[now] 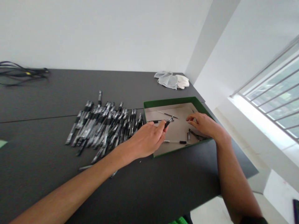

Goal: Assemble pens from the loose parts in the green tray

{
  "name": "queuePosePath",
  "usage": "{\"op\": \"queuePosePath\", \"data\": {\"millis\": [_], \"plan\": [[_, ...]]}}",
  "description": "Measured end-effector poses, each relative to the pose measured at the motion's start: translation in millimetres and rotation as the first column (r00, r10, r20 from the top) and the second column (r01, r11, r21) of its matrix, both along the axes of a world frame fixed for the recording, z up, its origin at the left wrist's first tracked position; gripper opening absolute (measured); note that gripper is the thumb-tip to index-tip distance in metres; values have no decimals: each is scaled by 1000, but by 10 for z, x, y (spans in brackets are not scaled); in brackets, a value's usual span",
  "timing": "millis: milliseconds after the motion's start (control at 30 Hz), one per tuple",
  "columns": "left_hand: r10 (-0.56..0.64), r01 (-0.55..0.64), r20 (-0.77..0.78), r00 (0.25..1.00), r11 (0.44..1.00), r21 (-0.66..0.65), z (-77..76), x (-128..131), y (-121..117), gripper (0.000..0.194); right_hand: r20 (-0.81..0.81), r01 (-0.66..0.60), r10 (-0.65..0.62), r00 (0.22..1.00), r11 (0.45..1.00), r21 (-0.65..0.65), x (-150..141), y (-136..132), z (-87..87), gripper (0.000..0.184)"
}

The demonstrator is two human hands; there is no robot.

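My left hand [151, 138] reaches over the near left side of a shallow green box [149, 103]. Its thumb and fingers are closed on a pen [167, 122], whose dark grip and pointed tip stick out up and to the right. Inside the box's right part hovers my right hand [202, 124], its fingers bent but apart, with nothing visible between them. Under the hands, on the box's pale floor, lie a thin refill [171, 115], a pen with a black end [182, 142] and several dark pen parts [195, 134].
Left of the box, a large heap of clear-and-black pens [102, 124] covers part of the dark table [163, 183]. White gloves or cloths [171, 80] lie at the back by the wall. Black cables [23, 73] are at the far left, and a pale green scrap [2, 143] is at the left edge.
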State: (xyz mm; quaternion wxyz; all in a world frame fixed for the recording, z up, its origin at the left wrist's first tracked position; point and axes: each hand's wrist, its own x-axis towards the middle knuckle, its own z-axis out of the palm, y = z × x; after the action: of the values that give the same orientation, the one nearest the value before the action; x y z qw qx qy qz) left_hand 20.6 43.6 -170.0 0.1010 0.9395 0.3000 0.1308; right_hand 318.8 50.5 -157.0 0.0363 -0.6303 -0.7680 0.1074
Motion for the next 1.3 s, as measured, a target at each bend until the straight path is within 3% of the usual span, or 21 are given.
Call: {"op": "queuePosePath", "data": {"millis": [167, 433, 667, 1000, 1133, 1300], "plan": [[-14, 14, 17, 1000, 1000, 7, 3, -4, -3, 28, 80, 118, -100, 992, 957, -264, 90, -29, -10, 23], [35, -29, 126, 991, 998, -49, 50, 26, -32, 26, 89, 134, -109, 990, 924, -359, 69, -38, 1, 22], [18, -14, 94, 995, 999, -43, 46, 12, -19, 27, 108, 171, -134, 985, 843, -510, 102, -57, -14, 18], [28, -25, 69, 997, 999, -43, 32, 8, -21, 29, 65, 65, -47, 997, 952, -299, 91, -6, -54, 19], [22, -18, 76, 997, 998, -53, 43, 1, -23, 30, 93, 107, -87, 992, 963, -246, 104, -77, -4, 22], [14, -6, 92, 996, 997, -81, 52, -4, -27, 29, 159, 191, -166, 973, 969, -158, 401, -164, -32, 18]]}}
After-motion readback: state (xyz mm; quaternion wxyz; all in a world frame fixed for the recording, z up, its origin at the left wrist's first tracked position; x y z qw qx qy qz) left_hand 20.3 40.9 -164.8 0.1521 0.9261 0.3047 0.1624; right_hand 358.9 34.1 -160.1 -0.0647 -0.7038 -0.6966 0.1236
